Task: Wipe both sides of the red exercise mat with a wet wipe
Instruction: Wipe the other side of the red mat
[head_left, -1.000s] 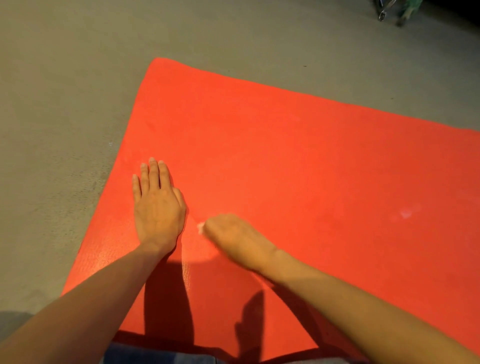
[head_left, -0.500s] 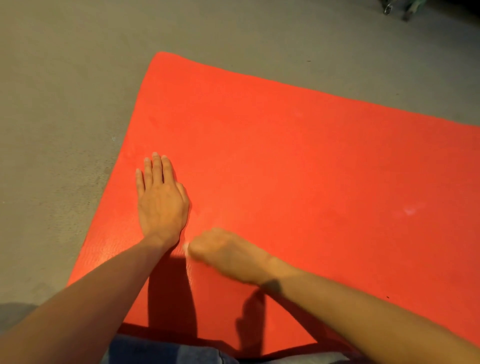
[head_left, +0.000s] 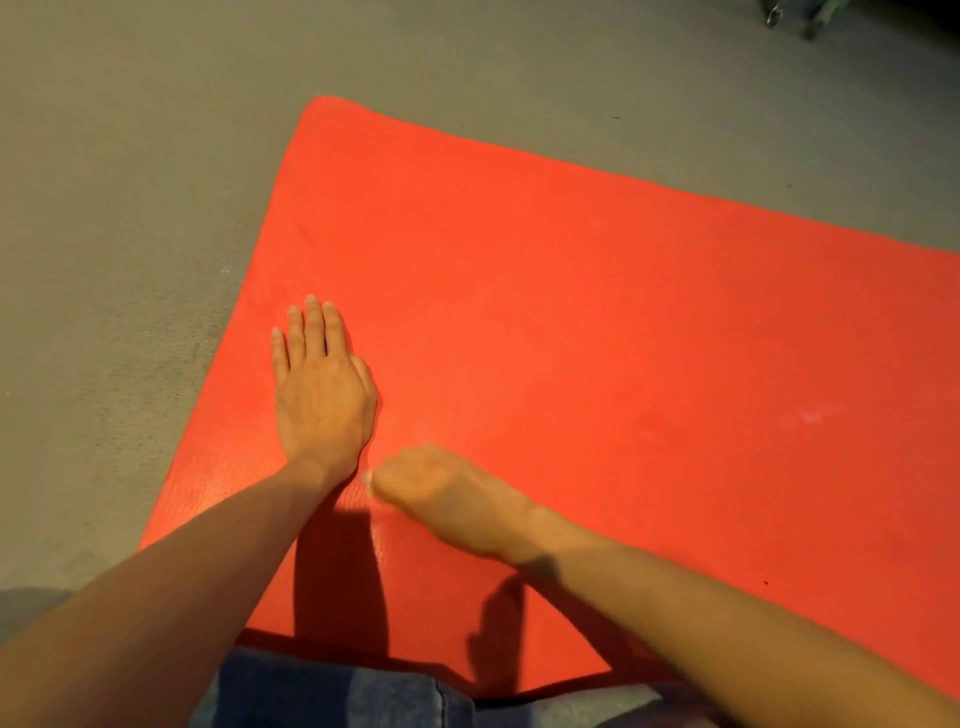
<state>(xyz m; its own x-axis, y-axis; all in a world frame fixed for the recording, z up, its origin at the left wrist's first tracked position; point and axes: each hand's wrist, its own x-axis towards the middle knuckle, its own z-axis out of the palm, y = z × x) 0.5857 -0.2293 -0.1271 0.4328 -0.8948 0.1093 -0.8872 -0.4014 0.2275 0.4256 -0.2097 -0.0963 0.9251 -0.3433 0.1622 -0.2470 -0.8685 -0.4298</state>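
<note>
While bracing flat red foam exercise mat (head_left: 597, 338) with released left hand (head_left: 322, 384) | wiping beside it, right hand (head_left: 447, 493) clenching small white wet wipe (head_left: 370, 477) | next: probably sweeping rightward.

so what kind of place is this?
Probably an indoor workout or home floor space: a red exercise mat lies flat on bare grey floor, with what may be metal equipment at the far edge. Too little shows for certainty.

The right hand (head_left: 447, 499) slides the wet wipe (head_left: 370, 479) nearer across the red mat (head_left: 597, 322) — now just below the left hand's (head_left: 322, 395) wrist.
</note>
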